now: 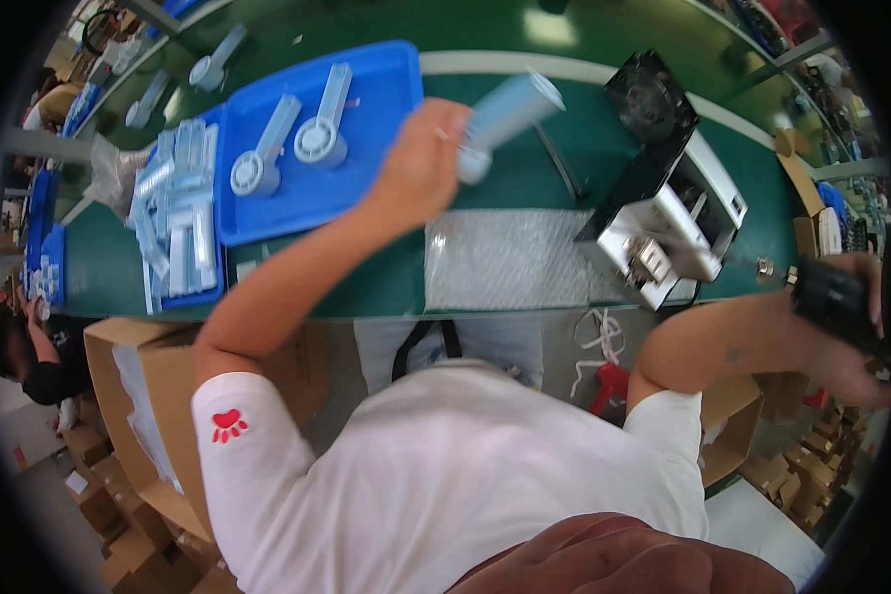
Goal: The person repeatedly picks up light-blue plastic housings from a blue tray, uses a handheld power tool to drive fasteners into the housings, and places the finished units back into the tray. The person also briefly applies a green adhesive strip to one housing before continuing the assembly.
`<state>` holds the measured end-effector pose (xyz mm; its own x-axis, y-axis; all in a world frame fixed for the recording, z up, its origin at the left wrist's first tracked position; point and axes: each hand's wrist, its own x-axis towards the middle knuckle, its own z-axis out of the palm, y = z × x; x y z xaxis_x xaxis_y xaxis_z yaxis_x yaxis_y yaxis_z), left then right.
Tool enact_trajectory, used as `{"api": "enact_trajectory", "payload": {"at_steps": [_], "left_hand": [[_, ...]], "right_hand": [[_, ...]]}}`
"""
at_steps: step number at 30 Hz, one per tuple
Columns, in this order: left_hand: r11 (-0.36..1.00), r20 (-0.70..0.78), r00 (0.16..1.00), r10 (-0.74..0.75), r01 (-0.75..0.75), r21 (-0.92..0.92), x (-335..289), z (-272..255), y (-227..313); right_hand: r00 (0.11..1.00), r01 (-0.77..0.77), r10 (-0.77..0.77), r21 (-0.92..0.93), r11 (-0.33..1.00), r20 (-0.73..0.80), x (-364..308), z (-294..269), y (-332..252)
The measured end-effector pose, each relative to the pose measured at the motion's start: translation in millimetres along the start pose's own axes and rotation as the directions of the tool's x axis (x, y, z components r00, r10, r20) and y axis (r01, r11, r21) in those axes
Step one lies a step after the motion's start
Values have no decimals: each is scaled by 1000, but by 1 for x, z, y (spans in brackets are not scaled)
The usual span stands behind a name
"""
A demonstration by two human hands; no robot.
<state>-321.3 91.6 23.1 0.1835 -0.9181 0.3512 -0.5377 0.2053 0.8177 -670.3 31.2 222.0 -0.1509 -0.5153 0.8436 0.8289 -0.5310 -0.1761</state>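
Note:
My left hand [421, 163] is closed around a light blue plastic housing [510, 111] with a long, wide handle and a rounded end, lifted above the green bench. Two similar light blue housings [335, 94] with round slotted heads lie in the blue tray [371, 183] beside my left forearm. Far to the right, my right hand [851, 361] is closed on a black blocky object [837, 295]; its kind cannot be made out near the picture's dark rim. Some of that hand's fingers are hidden behind it.
A white-and-black open device [678, 228] stands at the right, with a black round-faced unit [651, 97] behind it. Bubble wrap [505, 259] lies in front. A thin dark tool [561, 163] rests behind it. Light blue parts [178, 213] fill a left tray. A cardboard box [153, 416] stands below.

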Motion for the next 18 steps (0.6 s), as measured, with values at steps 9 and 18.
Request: {"api": "enact_trajectory", "payload": {"at_steps": [9, 18], "left_hand": [[769, -520, 833, -186, 453, 451, 326, -104, -233], [473, -348, 807, -478, 570, 672, 368, -71, -239]], "right_hand": [[952, -301, 305, -181, 936, -5, -41, -35, 12], [934, -355, 347, -156, 922, -82, -41, -69, 6]]}}
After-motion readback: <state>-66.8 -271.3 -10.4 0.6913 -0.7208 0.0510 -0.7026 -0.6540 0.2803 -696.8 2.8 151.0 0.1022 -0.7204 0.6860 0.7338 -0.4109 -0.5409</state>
